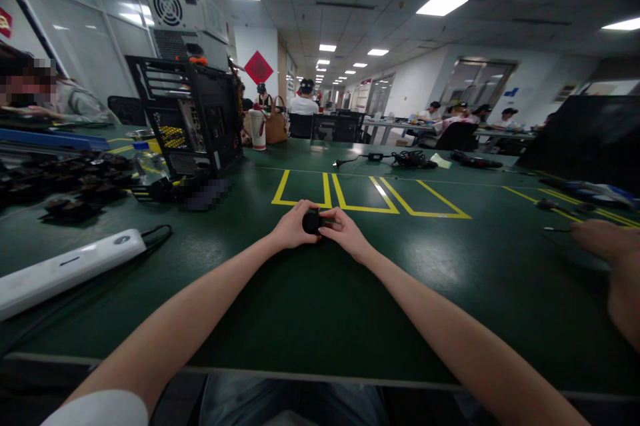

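Observation:
Between my two hands, a little above or on the green table, is a small rounded black object whose kind I cannot make out. My left hand is closed around its left side, thumb below and fingers over the top. From the right, the thumb and fingers of my right hand pinch at its edge. Just beyond my hands, yellow tape outlines mark the tabletop. Part of the black object is hidden by my fingers.
An open black computer case stands at the left, a white power supply above. Nearby are black parts and a white power strip. A black cable lies behind. Another person's hand is at the right.

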The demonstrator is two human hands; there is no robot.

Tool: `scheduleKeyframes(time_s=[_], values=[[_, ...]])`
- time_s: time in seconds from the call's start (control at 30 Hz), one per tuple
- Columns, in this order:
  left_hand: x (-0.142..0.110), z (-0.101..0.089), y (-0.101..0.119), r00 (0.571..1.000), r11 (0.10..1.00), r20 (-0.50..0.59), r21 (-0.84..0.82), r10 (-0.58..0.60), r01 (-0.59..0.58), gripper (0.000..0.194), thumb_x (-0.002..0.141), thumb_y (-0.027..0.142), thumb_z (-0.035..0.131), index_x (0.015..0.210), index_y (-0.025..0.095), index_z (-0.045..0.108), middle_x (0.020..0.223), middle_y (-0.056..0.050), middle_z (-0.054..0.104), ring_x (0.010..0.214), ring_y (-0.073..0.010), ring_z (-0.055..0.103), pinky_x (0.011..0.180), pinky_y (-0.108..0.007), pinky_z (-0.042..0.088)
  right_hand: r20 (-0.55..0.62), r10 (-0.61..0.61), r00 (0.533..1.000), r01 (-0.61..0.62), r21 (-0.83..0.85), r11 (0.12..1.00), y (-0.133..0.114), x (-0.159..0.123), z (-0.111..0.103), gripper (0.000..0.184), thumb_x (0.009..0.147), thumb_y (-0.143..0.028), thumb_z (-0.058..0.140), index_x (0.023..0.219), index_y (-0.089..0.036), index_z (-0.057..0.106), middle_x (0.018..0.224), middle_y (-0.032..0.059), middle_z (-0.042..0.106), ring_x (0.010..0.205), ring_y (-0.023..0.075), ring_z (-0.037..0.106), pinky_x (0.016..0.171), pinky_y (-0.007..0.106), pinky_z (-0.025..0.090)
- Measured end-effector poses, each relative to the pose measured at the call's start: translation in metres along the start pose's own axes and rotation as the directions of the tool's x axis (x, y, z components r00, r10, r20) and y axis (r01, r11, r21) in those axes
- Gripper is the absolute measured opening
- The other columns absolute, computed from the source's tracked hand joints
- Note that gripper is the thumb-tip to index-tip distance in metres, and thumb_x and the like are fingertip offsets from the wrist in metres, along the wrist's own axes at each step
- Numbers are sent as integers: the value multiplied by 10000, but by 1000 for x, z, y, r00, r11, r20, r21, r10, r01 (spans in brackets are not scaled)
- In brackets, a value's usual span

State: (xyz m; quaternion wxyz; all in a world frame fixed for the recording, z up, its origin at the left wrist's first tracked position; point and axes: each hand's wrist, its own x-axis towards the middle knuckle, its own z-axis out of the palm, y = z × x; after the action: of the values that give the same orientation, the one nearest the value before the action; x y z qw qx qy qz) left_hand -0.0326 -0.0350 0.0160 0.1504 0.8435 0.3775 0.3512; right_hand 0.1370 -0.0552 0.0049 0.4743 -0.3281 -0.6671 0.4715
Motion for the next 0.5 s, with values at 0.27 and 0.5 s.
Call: scheduleKeyframes(time_s=[0.27,0.5], values=[[0,0,0,1000,1000,-6,3,28,-28,557,552,273,672,1047,218,422,1015,-29,479,922,-200,498,792,-341,423,-1,-40,999,40,1,999,4,4,-2,323,679,-204,604,986,-206,505,1055,36,539,999,171,534,930,378,382],[-1,-1,0,1000,1000,0,-2,16,-16,562,550,283,674,1046,223,417,1018,-27,474,915,-202,500,779,-347,430,-9,-16,1000,16,7,1000,3,2,-2,319,654,-202,627,948,-196,504,1066,35,540,1007,180,532,927,385,390]])
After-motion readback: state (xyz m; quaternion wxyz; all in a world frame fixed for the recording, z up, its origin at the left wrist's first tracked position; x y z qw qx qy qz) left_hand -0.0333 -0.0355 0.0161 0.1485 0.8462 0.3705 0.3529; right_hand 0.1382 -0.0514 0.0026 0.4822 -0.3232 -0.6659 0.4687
